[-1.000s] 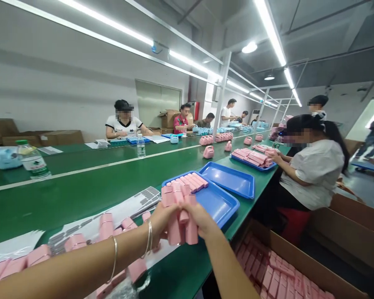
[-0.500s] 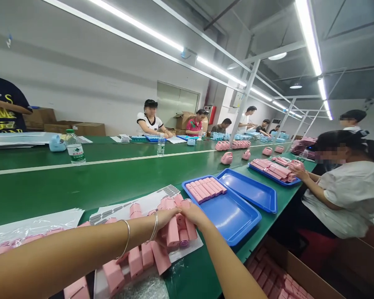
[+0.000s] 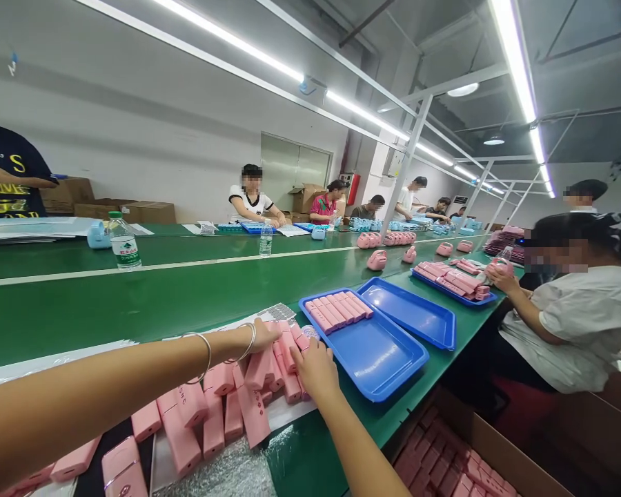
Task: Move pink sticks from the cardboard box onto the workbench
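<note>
Left grip: I see it reaching over the pile, its fingers against the pink casings at the top; the wrist and casings hide too much for me to tell how far it is closed or whether it has hold of one.
Right grip: I have it at the pile's right edge, fingers loosely bent, thumb side touching a casing; I cannot tell whether it holds anything.
Casings: they lie heaped on the green desk, near side, below and left of both grips, partly over white sheets printed with grey shapes.
Long axis: in my view most run from upper left to lower right, one end towards me; a few lie crosswise or overlap at a tilt.
Blue tray: just right of the heap, with a neat row of more casings side by side at its far left, their long axes parallel.
Marks: small dark symbols line some casings, too small to read.
Bottle label: the green-capped bottle wears a green-and-white label; I cannot make out its characters.
Shirt print: yellow lettering on a co-worker's dark shirt, an "S" legible.
</note>
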Action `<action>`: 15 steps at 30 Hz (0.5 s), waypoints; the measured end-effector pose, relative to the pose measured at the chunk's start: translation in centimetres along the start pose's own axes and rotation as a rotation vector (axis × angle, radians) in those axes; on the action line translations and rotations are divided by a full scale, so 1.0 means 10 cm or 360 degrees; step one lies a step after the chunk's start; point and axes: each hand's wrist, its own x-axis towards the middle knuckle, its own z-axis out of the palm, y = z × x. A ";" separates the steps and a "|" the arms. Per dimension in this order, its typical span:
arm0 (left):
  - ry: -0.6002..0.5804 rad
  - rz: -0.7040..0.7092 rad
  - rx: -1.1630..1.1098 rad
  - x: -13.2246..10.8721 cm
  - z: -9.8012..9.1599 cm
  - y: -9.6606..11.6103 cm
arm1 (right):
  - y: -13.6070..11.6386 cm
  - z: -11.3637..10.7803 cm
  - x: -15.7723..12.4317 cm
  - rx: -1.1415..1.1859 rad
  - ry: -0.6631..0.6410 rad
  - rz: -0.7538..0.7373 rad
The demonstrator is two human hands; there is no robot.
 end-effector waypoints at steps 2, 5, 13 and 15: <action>-0.0030 0.0007 0.0145 0.03 -0.03 0.02 | 0.08 -0.02 -0.08 -0.0035 0.0062 -0.0062; -0.0029 0.0118 0.0353 0.08 -0.02 0.04 | 0.22 -0.04 -0.22 -0.0093 0.0143 -0.0091; 0.0088 0.0481 0.0727 0.11 0.15 0.16 | 0.45 -0.02 -0.43 -0.0103 0.0181 -0.0241; 0.0110 0.0542 0.0799 0.10 0.17 0.22 | 0.44 0.00 -0.38 -0.0090 0.0219 -0.0271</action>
